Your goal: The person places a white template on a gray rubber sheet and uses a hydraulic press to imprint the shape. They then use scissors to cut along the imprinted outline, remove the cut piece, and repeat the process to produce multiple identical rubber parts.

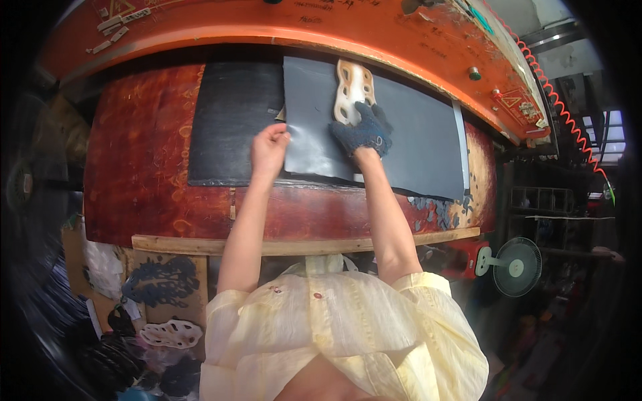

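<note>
A dark grey sheet (414, 127) lies over a black sheet or mat (234, 120) on a reddish-brown board. On the grey sheet rests a shoe-shaped cutting die (344, 90), pale with an orange-brown rim and several openings along its sides. My right hand (364, 134), in a dark blue knit glove, grips the near end of this die; its fingers cover part of it. My bare left hand (269, 147) is closed in a pinch at the left edge of the grey sheet.
An orange machine beam (294, 33) spans the far side. Dark scraps (438, 210) lie at the board's right front, before a wooden strip (301, 247). Below left are dark cut pieces (164, 281) and another pale shoe-shaped form (170, 334). A fan (518, 267) stands at right.
</note>
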Motion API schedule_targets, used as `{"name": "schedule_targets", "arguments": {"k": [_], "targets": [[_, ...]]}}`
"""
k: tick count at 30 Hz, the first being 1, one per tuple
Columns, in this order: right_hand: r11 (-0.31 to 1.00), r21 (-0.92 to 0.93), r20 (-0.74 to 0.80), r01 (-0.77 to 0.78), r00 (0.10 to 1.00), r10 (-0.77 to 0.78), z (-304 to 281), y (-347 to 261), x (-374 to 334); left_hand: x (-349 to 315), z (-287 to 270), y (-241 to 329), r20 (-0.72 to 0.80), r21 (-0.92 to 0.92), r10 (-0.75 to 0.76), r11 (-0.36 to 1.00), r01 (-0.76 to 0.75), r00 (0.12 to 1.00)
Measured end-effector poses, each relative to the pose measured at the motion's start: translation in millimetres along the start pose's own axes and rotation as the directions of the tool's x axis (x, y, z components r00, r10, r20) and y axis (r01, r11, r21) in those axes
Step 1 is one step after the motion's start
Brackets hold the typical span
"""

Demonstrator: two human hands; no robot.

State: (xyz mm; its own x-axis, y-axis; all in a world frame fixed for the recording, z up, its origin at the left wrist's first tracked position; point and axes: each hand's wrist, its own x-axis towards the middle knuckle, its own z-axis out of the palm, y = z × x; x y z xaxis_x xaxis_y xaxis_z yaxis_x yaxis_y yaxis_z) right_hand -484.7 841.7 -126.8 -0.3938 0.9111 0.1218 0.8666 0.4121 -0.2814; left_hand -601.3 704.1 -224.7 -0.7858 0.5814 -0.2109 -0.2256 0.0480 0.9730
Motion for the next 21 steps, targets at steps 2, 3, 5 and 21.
{"name": "schedule_targets", "arguments": {"k": [2,3,5,21], "targets": [[1.0,0.003,0.004,-0.026,1.0,0.026,0,-8,2,15,-12,5,-0.051,0.009,0.056,0.998,-0.055,0.997],[0.999,0.006,0.022,-0.046,0.999,0.046,1,-12,3,19,-20,11,-0.056,0.229,0.092,0.97,-0.077,0.994],[0.997,-0.051,0.055,-0.065,0.996,0.068,1,-18,4,24,-35,29,-0.159,0.655,0.32,0.742,-0.143,0.934],[0.994,-0.109,0.165,-0.021,0.986,0.039,-8,-22,4,43,-100,37,0.17,0.903,0.497,0.268,-0.337,0.851]]}}
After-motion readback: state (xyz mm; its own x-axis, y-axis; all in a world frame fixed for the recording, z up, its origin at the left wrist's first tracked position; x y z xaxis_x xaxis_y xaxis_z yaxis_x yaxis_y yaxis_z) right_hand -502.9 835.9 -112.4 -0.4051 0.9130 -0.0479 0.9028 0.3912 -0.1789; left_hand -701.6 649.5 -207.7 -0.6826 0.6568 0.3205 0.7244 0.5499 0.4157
